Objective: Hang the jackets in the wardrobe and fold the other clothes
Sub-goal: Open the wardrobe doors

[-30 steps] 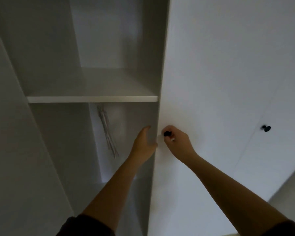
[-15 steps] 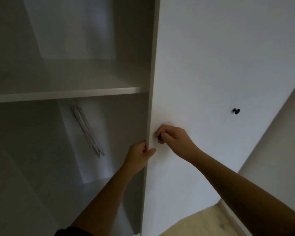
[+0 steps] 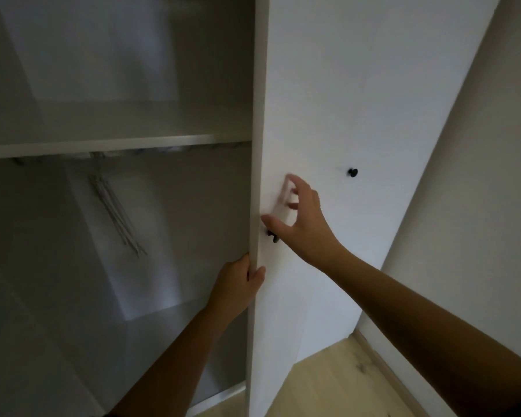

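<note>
Knob (image 3: 272, 236) released: right hand (image 3: 306, 218) seemingly spread wide; wardrobe door edge (image 3: 257, 145) gripped by left hand (image 3: 238, 284), which may be pinched on closing.

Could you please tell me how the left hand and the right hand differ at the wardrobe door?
The left hand grips the edge of the door, fingers curled behind it and thumb on the front; the right hand is open with spread fingers and holds nothing. The left hand sits lower, below the black knob; the right hand is just above that knob. Both are at the same white door.
</note>
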The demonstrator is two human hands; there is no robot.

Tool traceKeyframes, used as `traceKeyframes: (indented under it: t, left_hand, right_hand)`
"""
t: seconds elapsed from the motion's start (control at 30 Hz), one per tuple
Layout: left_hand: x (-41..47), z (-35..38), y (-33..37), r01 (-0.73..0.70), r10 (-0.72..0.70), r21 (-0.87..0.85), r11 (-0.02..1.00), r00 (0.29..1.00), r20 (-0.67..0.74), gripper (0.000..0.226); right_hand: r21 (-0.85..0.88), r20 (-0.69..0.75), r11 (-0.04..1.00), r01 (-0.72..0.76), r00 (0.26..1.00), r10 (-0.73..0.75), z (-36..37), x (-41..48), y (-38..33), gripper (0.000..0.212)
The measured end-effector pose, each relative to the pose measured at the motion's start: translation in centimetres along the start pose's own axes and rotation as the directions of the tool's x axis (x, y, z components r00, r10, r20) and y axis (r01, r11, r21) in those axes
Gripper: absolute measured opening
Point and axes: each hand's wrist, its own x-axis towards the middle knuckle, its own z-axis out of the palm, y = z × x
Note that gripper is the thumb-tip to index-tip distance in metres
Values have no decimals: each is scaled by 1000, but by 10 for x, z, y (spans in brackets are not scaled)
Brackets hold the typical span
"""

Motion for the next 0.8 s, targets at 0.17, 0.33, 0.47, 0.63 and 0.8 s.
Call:
traceKeyframes:
  t: [0.17,0.33,0.47,0.63,0.8]
  left_hand:
    - [-25,30,32,4,5,91,996,994,-106,37]
    - [-45,68,62,18,10,143,990,981,-192,30]
    - [-51,91,78,-60,77,133,989,989,-129,38]
    - [-41,114,99,-18,12,64,998,996,89,25]
    - [-32,138,127,-4,28,-71,997,938,347,86]
  right_hand:
    - [-86,-109,994,-65,993,55,-6,-4,-24,103]
    - [-98,-159,986,-135,980,118,-29,-16,-16,96]
    - [-80,-109,992,-96,990,87,-61,-31,0,93]
    - [-42,-46,995,-94,995,92,-96,-46,11,90]
    - [-2,-68,995,-98,993,98,-131,-59,32,76]
